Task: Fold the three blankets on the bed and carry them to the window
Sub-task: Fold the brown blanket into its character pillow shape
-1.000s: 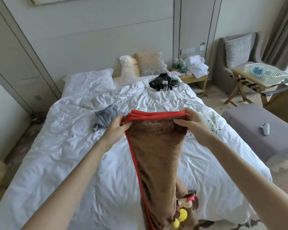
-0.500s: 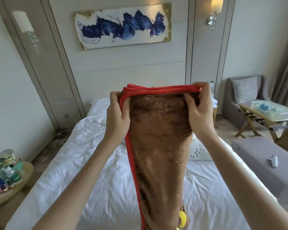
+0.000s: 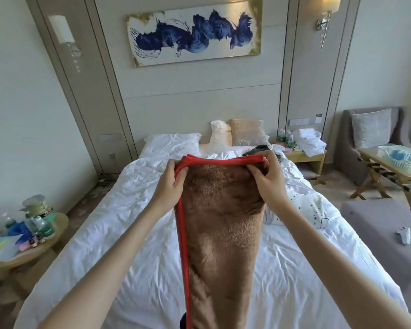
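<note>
Partway: left hand (image 3: 170, 184) and right hand (image 3: 269, 180) pinch brown blanket's (image 3: 221, 233) red top edge, narrow-folded, hanging over bed (image 3: 128, 233); other blankets, window carry remain.

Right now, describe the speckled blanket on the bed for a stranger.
Find the white bed under the blue painting. Near its right edge, beside the right hand, lies a crumpled white blanket. Unlike the plain bedding, it has dark speckles.
</note>
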Demonstrator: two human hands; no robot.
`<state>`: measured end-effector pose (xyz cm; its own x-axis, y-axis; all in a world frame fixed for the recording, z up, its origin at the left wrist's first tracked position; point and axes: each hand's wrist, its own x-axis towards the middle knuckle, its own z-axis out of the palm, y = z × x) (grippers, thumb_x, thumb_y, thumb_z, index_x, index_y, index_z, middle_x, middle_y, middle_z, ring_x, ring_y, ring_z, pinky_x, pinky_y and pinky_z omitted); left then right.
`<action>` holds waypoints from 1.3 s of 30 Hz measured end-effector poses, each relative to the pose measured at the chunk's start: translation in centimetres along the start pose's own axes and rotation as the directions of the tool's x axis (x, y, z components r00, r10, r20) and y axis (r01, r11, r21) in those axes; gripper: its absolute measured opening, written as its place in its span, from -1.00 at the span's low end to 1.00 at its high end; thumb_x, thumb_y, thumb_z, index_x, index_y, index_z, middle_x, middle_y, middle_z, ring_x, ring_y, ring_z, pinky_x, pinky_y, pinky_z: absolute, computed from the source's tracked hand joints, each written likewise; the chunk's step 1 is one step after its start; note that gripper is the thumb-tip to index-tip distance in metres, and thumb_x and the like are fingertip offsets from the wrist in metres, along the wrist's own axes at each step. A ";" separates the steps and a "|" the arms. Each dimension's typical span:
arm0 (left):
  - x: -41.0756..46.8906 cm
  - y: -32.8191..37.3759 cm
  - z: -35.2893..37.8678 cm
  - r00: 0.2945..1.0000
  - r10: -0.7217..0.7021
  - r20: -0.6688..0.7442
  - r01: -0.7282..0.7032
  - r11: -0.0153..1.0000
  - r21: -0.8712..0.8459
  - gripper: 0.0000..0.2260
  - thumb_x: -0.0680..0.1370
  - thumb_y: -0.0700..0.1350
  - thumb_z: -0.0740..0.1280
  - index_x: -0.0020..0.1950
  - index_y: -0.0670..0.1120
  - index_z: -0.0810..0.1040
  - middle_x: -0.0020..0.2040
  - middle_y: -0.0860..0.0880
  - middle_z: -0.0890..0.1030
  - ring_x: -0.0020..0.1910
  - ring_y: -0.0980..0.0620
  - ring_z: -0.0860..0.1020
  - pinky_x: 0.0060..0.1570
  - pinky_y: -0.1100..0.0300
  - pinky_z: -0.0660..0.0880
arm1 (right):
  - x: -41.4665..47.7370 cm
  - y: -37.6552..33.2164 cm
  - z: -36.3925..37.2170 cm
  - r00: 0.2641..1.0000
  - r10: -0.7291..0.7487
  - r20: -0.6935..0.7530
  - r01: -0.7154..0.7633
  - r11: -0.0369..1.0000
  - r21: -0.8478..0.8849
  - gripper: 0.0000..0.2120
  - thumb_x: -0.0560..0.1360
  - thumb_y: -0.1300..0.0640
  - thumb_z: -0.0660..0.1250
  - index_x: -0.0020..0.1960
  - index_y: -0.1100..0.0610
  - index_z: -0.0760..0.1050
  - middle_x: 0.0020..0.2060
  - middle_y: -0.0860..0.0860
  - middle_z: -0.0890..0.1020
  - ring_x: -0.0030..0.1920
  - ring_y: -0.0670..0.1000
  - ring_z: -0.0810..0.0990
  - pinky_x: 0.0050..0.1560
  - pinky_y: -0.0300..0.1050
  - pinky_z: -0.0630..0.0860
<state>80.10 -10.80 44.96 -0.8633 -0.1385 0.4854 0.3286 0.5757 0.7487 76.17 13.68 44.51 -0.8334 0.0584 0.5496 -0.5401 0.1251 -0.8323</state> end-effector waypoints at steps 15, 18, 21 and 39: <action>12.5 4.4 3.5 0.977 -0.208 -0.047 0.182 0.928 -0.324 -0.67 0.61 0.05 0.28 0.17 -0.20 0.56 0.09 -0.27 0.61 0.11 -0.24 0.59 0.16 -0.11 0.50 | 13.0 -0.9 -2.2 0.995 0.088 -0.036 -0.067 0.918 0.391 -0.68 0.45 0.16 0.47 0.12 0.13 0.43 -0.15 0.07 0.69 -0.19 -0.10 0.67 -0.19 -0.24 0.57; 16.6 2.2 4.6 0.967 -0.254 -0.023 0.230 0.908 -0.349 -0.69 0.60 0.07 0.29 0.15 -0.14 0.59 0.08 -0.19 0.65 0.10 -0.16 0.61 0.15 -0.05 0.52 | 17.1 1.0 -0.9 0.994 0.098 -0.045 -0.074 0.924 0.374 -0.65 0.44 0.11 0.49 0.13 0.14 0.42 -0.09 0.13 0.68 -0.15 -0.05 0.67 -0.13 -0.18 0.60; 21.6 -1.7 6.3 0.956 -0.295 0.015 0.280 0.890 -0.360 -0.70 0.58 0.09 0.30 0.14 -0.10 0.61 0.12 -0.19 0.65 0.13 -0.16 0.62 0.21 -0.09 0.51 | 21.5 4.7 1.2 0.994 0.096 -0.051 -0.073 0.936 0.345 -0.66 0.44 0.12 0.49 0.12 0.14 0.42 -0.08 0.14 0.68 -0.16 -0.05 0.65 -0.13 -0.20 0.59; 53.0 -30.7 24.7 0.842 -0.484 0.240 0.536 0.799 -0.273 -0.80 0.62 -0.03 0.29 0.10 -0.14 0.53 -0.09 -0.04 0.60 -0.14 0.05 0.57 -0.15 0.15 0.55 | 48.9 39.4 14.5 0.943 0.311 -0.115 -0.319 0.946 -0.060 -0.76 0.51 0.10 0.39 0.05 0.08 0.35 -0.09 0.04 0.64 -0.12 -0.06 0.59 -0.20 -0.29 0.44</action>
<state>14.76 -15.92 36.55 -0.9775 -0.2019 -0.0616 -0.0960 0.1652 0.9816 12.41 7.14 37.51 -0.9409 0.2074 0.2677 -0.2376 0.1588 -0.9583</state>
